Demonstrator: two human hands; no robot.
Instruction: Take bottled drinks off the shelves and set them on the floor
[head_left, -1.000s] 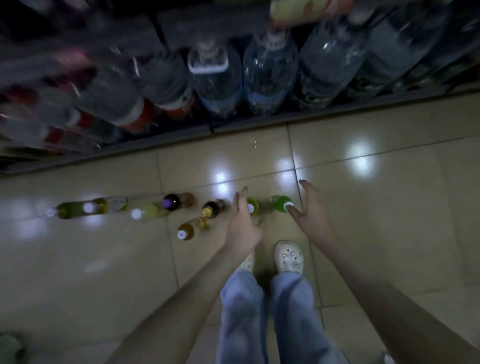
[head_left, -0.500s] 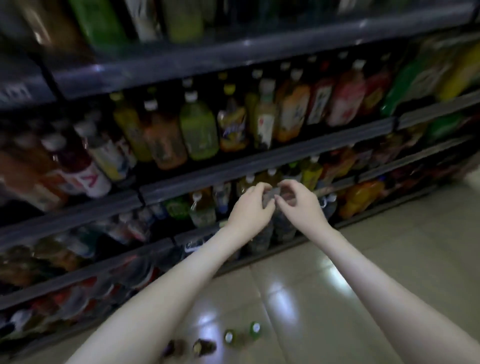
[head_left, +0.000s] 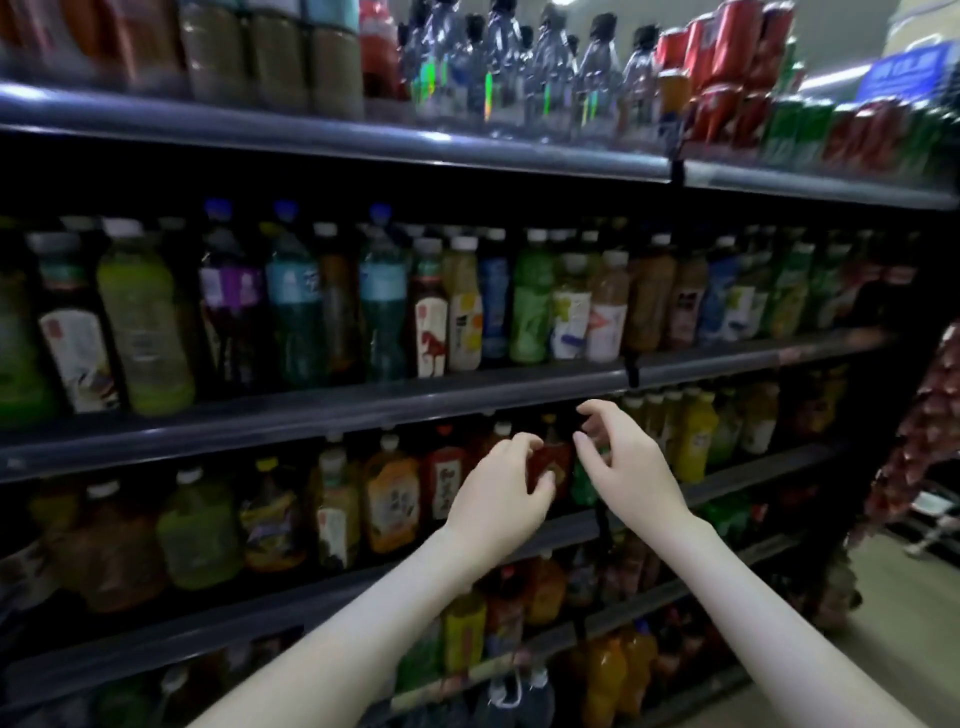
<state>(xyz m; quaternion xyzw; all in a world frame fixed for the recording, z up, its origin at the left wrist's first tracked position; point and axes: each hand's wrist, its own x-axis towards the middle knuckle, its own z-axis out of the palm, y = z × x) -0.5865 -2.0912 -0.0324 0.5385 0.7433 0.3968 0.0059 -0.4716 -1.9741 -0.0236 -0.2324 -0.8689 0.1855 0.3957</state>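
Note:
Bottled drinks fill the dark shelves in front of me. Both my hands are raised at the third shelf (head_left: 737, 480) from the top. My left hand (head_left: 501, 488) has its fingers and thumb curved in a C beside a red-labelled bottle (head_left: 553, 460), at that bottle's left edge. I cannot tell whether it touches the bottle. My right hand (head_left: 623, 460) hovers just right of that bottle, fingers loosely curled and holding nothing, in front of a green bottle (head_left: 586, 486). Yellow bottles (head_left: 696, 436) stand further right on the same shelf.
Above is a shelf (head_left: 363, 400) of tall tea and juice bottles, and the top shelf carries clear bottles (head_left: 519, 67) and red cans (head_left: 727, 57). Lower shelves hold orange bottles (head_left: 608, 675). A strip of tiled floor (head_left: 883, 639) shows at the lower right.
The view swung up from the floor, where several bottles stand, to the shelves. Both hands rose from near the floor bottles, came together, and now reach toward the third shelf.

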